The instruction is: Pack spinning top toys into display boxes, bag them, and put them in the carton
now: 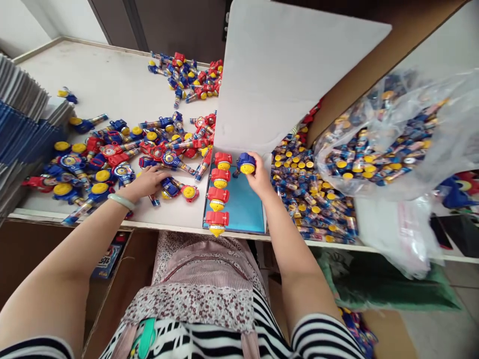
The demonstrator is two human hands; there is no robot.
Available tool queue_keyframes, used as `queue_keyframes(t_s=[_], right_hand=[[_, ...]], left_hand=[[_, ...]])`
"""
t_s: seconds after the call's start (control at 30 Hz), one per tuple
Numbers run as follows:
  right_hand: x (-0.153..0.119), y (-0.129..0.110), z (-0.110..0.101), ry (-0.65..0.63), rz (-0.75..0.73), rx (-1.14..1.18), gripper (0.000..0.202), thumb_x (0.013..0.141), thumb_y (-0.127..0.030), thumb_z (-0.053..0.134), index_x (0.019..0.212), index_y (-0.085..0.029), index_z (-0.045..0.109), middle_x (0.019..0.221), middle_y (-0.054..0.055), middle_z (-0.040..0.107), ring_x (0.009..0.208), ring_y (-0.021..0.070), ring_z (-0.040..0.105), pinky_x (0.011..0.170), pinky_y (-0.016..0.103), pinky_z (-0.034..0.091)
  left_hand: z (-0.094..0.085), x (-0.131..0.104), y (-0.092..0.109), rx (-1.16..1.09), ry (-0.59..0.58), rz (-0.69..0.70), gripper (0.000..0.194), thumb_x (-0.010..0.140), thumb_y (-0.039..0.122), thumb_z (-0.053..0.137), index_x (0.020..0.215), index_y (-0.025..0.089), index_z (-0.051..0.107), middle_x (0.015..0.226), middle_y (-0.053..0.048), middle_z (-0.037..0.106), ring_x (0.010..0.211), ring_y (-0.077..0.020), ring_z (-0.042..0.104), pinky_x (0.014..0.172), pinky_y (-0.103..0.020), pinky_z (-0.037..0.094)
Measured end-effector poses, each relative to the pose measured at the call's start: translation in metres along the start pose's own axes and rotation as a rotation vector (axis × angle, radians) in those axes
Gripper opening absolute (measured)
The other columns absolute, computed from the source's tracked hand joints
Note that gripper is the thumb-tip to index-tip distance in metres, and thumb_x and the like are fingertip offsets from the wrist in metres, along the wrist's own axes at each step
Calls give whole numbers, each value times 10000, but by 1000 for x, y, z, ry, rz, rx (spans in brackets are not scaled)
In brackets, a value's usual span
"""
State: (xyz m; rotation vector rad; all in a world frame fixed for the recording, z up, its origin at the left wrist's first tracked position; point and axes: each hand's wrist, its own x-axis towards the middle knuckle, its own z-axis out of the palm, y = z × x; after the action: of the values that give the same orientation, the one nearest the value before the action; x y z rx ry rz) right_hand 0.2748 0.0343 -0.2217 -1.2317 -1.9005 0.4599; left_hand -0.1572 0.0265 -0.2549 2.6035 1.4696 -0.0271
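Observation:
An open box with a blue inside (245, 207) and a raised white lid (284, 75) stands at the table's front edge. Down its left side run several red toys with yellow caps (218, 195). My right hand (259, 175) holds a blue toy with a yellow cap (246, 163) over the box's upper part, fingers closed round its right side. Left of the box, my left hand (147, 180) rests on the pile of toys, touching a blue one (170, 187); its fingertips are partly lost among the toys. A red toy with a yellow disc (190, 192) lies right of it.
Loose red and blue toys (112, 149) spread over the left of the table (101, 75). Stacked blue-and-white cards (22, 124) stand far left. Small tubes with yellow caps (318, 199) fill the area right of the box, beside a clear plastic bag (385, 144) of more tubes.

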Motion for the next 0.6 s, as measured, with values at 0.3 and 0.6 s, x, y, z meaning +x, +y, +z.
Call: queue_keyframes(t_s=[0.3, 0.6], right_hand=[[13, -1, -4, -92, 47, 29, 637, 818, -203, 573, 1435, -198, 413, 1457, 134, 538, 1277, 274, 595, 1111, 457, 486], [9, -42, -23, -143, -28, -58, 865, 810, -308, 728, 1557, -264, 293, 1550, 142, 436, 1452, 348, 419, 1207, 585, 351]], left_hand=[[-40, -13, 9, -834, 283, -197, 442, 747, 513, 657, 1022, 167, 649, 975, -82, 699, 929, -242, 644, 857, -344, 551], [-78, 27, 132, -1180, 524, -29, 429, 786, 501, 730, 1016, 162, 602, 840, -34, 633, 729, -148, 578, 664, -255, 505]])
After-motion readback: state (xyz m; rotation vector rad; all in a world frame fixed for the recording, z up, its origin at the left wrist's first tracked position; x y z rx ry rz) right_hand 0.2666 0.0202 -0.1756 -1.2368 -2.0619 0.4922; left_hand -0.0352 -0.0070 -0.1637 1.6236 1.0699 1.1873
